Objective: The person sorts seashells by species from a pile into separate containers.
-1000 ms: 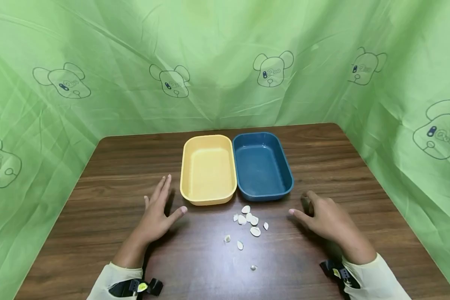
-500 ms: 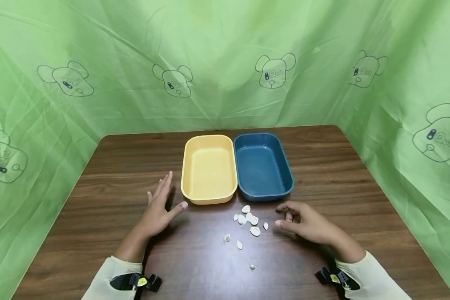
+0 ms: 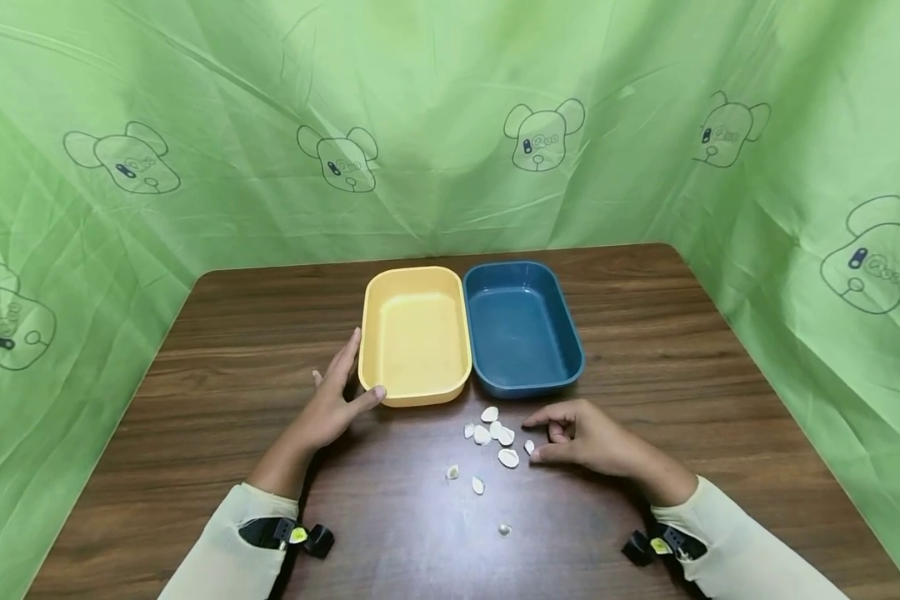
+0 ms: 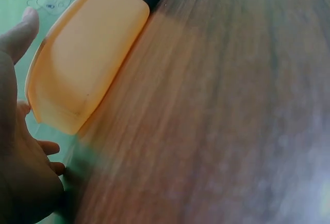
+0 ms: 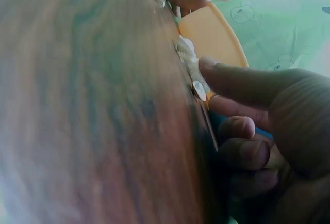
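Observation:
Several pale garlic cloves (image 3: 491, 432) lie scattered on the brown wooden table (image 3: 660, 342), in front of two empty trays. The yellow tray (image 3: 416, 337) stands on the left and the blue tray (image 3: 523, 329) right beside it. My left hand (image 3: 354, 375) lies flat along the yellow tray's left wall with straight fingers, its thumb at the front corner; in the left wrist view the yellow tray (image 4: 87, 64) fills the space beside my left hand (image 4: 13, 105). My right hand (image 3: 532, 439) reaches into the cloves, and one clove (image 5: 199, 90) lies between forefinger and thumb of the right hand (image 5: 216, 84).
Green cloth printed with bear faces (image 3: 543, 137) closes in the table at the back and both sides. Three stray cloves (image 3: 477, 485) lie nearer to me. A black camera strap (image 3: 656, 546) sits on each cream sleeve.
My left hand has slid right and forward up against the yellow tray. My right hand has moved left to the cloves and brought forefinger and thumb around one.

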Action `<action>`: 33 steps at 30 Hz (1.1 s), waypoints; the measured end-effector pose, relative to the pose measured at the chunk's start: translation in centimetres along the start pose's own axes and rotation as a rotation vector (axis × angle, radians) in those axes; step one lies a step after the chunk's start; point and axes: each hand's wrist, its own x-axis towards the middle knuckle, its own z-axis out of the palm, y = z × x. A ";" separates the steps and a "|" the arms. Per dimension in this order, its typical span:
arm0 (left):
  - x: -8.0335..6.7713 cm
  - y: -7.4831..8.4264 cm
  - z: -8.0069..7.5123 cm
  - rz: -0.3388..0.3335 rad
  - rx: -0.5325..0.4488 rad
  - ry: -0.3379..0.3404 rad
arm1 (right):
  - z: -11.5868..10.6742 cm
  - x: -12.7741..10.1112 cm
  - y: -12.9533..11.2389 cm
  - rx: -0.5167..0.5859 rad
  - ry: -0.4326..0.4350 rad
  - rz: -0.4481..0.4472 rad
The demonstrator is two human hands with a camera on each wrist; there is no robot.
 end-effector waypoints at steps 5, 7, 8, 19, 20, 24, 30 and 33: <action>0.1 -0.3 0.3 -0.017 0.033 0.008 | 0.4 0.1 -0.1 0.003 0.008 0.050; 0.1 -0.3 0.3 -0.023 0.040 0.010 | 0.4 0.1 -0.1 0.006 0.007 0.067; 0.1 -0.3 0.3 -0.023 0.043 0.011 | 0.4 0.1 -0.1 0.006 0.005 0.073; -0.2 -0.4 0.6 -0.020 0.061 0.008 | 1.0 0.0 0.0 -0.111 0.024 0.044; -0.2 -0.4 0.6 -0.022 0.064 0.004 | 1.1 -0.1 0.0 -0.125 0.029 0.038; 0.0 -0.3 0.5 -0.022 0.067 -0.003 | 1.1 -0.1 0.0 -0.170 0.050 0.021; 0.1 -0.2 0.5 -0.025 0.069 -0.002 | 1.1 0.0 -0.1 -0.214 0.057 -0.027; 0.0 -0.3 0.6 -0.023 0.070 0.001 | 1.0 0.0 -0.2 -0.227 0.061 -0.051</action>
